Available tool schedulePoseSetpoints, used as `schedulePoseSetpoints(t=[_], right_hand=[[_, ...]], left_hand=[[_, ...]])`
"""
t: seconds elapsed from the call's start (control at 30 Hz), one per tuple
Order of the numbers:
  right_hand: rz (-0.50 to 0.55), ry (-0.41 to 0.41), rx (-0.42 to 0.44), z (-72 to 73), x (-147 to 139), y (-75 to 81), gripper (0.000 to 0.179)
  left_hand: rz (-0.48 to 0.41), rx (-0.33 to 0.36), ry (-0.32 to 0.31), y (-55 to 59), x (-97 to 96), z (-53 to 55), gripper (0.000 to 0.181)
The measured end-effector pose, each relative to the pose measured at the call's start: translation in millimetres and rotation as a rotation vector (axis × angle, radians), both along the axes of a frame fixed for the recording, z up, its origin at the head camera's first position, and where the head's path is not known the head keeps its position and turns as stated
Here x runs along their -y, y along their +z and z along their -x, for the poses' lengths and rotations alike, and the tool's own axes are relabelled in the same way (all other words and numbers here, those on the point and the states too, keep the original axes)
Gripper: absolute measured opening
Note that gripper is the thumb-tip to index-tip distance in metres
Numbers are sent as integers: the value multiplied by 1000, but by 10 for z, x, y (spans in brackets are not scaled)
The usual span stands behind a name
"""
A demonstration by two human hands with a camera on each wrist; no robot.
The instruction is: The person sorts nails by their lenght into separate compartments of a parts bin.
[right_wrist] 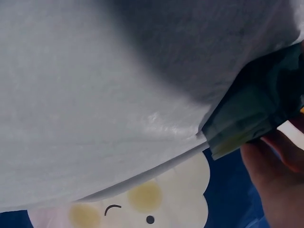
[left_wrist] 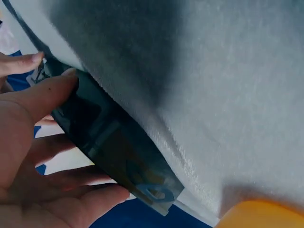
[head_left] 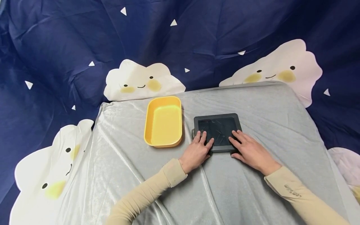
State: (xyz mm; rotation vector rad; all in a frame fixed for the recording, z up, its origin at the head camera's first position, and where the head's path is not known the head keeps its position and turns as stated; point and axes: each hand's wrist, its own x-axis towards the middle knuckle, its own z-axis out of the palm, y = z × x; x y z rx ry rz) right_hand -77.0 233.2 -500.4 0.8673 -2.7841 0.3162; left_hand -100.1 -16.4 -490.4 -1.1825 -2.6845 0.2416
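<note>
A flat black case (head_left: 216,126) with a glossy dark panel in its top lies on the grey cloth, a small loop showing at its left side. My left hand (head_left: 196,151) holds its near left corner, fingertips spread on top and the thumb against the front side (left_wrist: 114,137). At the near right corner, my right hand (head_left: 249,150) grips the case in the same way, thumb low at the front. Thin pale streaks show in the panel. In the right wrist view only the end of the case (right_wrist: 261,109) and part of the right hand appear; its thumb is hidden.
A yellow rectangular tub (head_left: 166,125) with rounded corners stands to the left of the case. Grey velvety cloth (head_left: 270,118) with folds covers the table. Behind and around it hangs a dark blue curtain (head_left: 202,40) with smiling clouds and white triangles.
</note>
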Motion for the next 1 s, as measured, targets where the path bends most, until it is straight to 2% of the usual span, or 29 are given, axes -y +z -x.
schedulePoseSetpoints(t=[0.23, 0.5, 0.73, 1.0], right_hand=[[-32, -14, -104, -37, 51, -46, 62], [-42, -52, -115, -83, 65, -61, 58], [-50, -64, -173, -102, 88, -105, 55], [-32, -62, -192, -88, 89, -126, 56]], left_hand=[[15, -43, -4, -44, -29, -25, 55], [58, -108, -30, -60, -64, -40, 48], [97, -181, -22, -119, -99, -106, 41], [67, -202, 0, -172, -104, -136, 42]])
